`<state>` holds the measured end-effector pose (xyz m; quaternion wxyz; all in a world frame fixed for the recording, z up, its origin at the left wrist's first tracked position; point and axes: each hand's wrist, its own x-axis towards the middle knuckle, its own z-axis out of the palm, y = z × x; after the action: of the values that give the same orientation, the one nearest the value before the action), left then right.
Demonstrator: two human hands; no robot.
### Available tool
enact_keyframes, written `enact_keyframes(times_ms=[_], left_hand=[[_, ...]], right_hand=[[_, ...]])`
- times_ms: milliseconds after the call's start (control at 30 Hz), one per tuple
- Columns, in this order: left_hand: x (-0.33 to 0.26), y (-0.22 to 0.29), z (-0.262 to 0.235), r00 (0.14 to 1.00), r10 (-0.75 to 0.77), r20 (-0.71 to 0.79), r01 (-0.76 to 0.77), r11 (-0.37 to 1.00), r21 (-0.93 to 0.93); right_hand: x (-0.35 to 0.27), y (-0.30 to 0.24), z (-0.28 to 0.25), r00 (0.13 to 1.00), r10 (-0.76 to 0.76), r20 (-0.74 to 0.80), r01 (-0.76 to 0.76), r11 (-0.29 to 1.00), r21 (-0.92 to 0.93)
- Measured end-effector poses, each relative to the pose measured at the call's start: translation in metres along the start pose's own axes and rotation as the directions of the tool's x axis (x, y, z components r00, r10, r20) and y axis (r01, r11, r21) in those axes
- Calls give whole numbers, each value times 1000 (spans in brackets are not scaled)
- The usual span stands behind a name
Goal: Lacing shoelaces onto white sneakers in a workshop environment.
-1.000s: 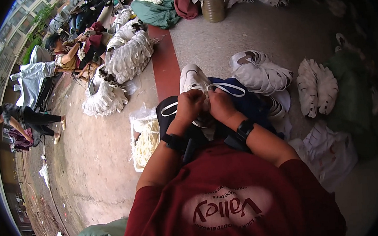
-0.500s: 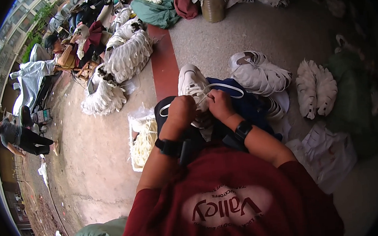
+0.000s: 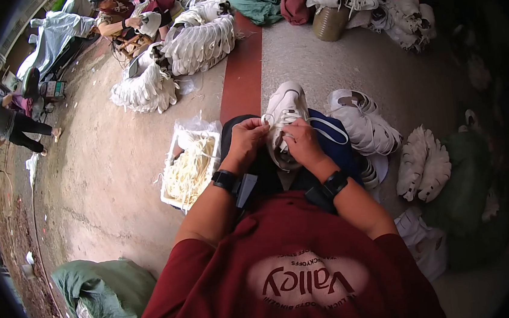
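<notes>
A white lace-up sneaker (image 3: 287,97) rests at my lap, toe pointing away from me. My left hand (image 3: 247,142) is at its left edge, thumb and fingertips pinched on a white shoelace (image 3: 331,129). My right hand (image 3: 303,142) lies over the lacing, fingers curled in; what they grip is hidden under them. A loop of the lace bows out to the right, over dark blue cloth (image 3: 333,143). Left of my knees stands a white basket (image 3: 171,201) holding a heap of cream laces (image 3: 194,170).
Strung bundles of white shoe uppers lie on the right (image 3: 365,126) and far left (image 3: 201,44). A green sack (image 3: 106,293) sits at lower left, a drum (image 3: 330,24) at the back. One person (image 3: 124,19) sits far left handling a shoe; another person (image 3: 12,125) is further left.
My hands have gone from pulling the lace out above the shoe to close work on its lacing, the left at its left edge. My view has shifted, bringing the lace basket more into sight.
</notes>
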<state>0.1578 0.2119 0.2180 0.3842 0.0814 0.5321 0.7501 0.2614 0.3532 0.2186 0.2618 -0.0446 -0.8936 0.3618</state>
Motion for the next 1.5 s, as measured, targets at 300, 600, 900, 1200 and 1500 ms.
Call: enact_keyframes(times_ms=[300, 600, 900, 1200, 1500], left_hand=[[13, -14, 9, 988, 148, -41, -146, 988, 48], [8, -14, 19, 906, 387, -172, -158, 686, 710], [-9, -7, 27, 808, 494, 320, -410, 82, 908], [-12, -5, 20, 887, 451, 94, -284, 373, 883], [-17, 5, 47, 644, 573, 507, -603, -27, 797]], right_hand=[[-1, 1, -2, 997, 62, 44, -61, 998, -22], [0, 0, -5, 994, 66, 83, -64, 998, -27], [5, 0, 11, 999, 37, -17, -40, 979, -200], [11, -23, -18, 984, -151, 91, 175, 893, -414], [-28, 32, -98, 907, 413, -79, -355, 853, 381]])
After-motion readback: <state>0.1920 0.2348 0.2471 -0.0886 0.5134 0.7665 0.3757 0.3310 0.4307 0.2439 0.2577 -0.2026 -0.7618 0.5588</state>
